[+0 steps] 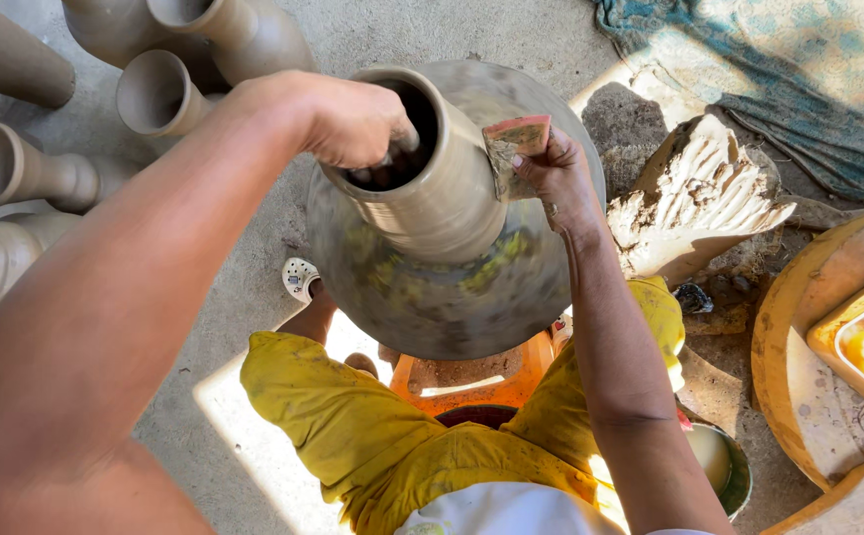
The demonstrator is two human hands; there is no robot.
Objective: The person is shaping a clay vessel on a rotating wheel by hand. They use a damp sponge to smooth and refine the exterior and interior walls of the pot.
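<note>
A tall wet clay pot (442, 188) stands on a round potter's wheel (452, 297) whose blurred surface shows it spinning. My left hand (348, 119) reaches over the rim, fingers dipped inside the pot's dark mouth. My right hand (551, 173) presses a flat reddish scraper (518, 139) against the pot's outer wall, opposite the left hand. Below the wheel I see my legs in yellow trousers (372, 436).
Several finished clay vases (26, 168) lie and stand at the upper left on the concrete floor. A lump of raw clay (699, 198) sits right of the wheel. A small water bowl (719, 461) and a round wooden tray (798, 396) are at the lower right; a blue cloth (768, 69) lies at top right.
</note>
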